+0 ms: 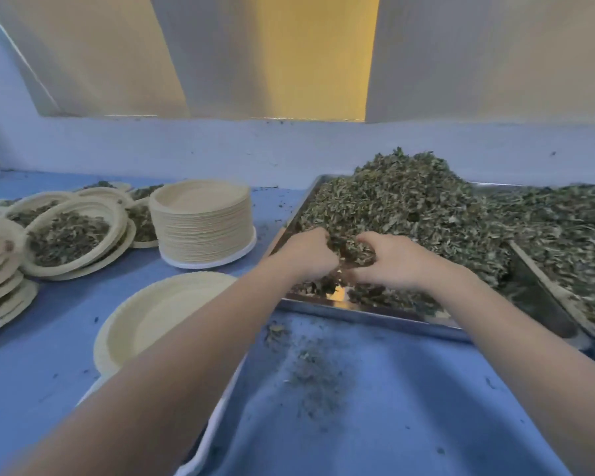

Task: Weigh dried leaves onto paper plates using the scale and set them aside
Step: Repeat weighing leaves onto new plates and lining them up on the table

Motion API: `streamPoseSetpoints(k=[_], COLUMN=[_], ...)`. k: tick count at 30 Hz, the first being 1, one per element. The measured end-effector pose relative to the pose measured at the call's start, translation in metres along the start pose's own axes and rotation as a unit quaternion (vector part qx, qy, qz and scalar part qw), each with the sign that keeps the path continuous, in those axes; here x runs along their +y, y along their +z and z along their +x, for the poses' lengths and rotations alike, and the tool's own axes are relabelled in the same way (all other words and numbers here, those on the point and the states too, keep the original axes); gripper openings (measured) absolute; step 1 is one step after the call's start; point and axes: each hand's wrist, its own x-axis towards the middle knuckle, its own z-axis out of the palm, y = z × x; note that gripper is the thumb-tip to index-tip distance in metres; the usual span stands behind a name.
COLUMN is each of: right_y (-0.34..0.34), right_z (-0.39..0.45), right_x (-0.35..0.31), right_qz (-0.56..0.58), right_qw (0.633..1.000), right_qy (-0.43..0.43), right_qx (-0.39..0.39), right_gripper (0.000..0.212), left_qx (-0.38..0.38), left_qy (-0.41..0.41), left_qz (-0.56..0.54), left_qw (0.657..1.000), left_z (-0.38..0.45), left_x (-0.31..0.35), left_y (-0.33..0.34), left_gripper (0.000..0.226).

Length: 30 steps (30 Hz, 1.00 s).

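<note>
In the metal tray (364,309), both hands (310,254) (389,261) gather dried leaves (409,201).

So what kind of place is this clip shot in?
Probably a small workshop portioning herbs or tea: metal trays heaped with dried leaves, a tall stack of paper plates, and filled plates set aside on a blue table.

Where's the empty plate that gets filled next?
Head view, lower left: the empty paper plate lies on the blue table, partly under the left forearm, in front of the tall plate stack and left of the metal tray.
</note>
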Motion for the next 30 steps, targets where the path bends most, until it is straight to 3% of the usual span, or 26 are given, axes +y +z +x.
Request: streamPoseSetpoints(k=[3, 6, 8, 10, 12, 15, 18, 26, 30], right_y=[-0.007, -0.002, 0.006, 0.011, 0.007, -0.005, -0.006, 0.026, 0.021], right_z=[-0.004, -0.001, 0.011, 0.026, 0.042, 0.072, 0.108, 0.165, 0.152], right_x=[0.043, 0.054, 0.051, 0.043, 0.036, 0.037, 0.037, 0.037, 0.044], right_qz=[-0.023, -0.024, -0.003, 0.078, 0.142, 0.114, 0.024, -0.038, -0.050], right_qw=[0.990, 0.979, 0.983, 0.984, 0.979, 0.987, 0.998, 0.995, 0.990], right_qy=[0.097, 0.121, 0.086, 0.044, 0.006, -0.037, -0.051, -0.072, -0.104], right_qx=[-0.095, -0.162, -0.162, -0.152, -0.147, -0.105, -0.025, -0.059, -0.075], right_gripper=[0.115, 0.101, 0.083, 0.072, 0.068, 0.074, 0.072, 0.066, 0.051], left_qx=[-0.110, -0.230, -0.216, -0.183, -0.175, -0.158, -0.119, -0.108, -0.138], left_qy=[-0.050, -0.090, -0.114, -0.091, -0.045, -0.009, -0.054, -0.058, -0.038], left_qz=[0.177, 0.175, 0.095, 0.033, -0.030, 0.019, 0.095, -0.034, -0.040], left_qw=[0.977, 0.953, 0.965, 0.978, 0.983, 0.987, 0.987, 0.992, 0.989], left_z=[0.022, 0.035, 0.048, 0.059, 0.066, 0.079, 0.097, 0.144, 0.138], left_x=[0.011, 0.015, 0.012, 0.007, 0.004, -0.004, -0.013, -0.020, -0.019], left_y=[0.001, 0.003, 0.010, 0.018, 0.021, 0.014, 0.005, 0.009, 0.008], left_gripper=[0.050, 0.053, 0.058, 0.099, 0.113, 0.118, 0.120, 0.128, 0.098])
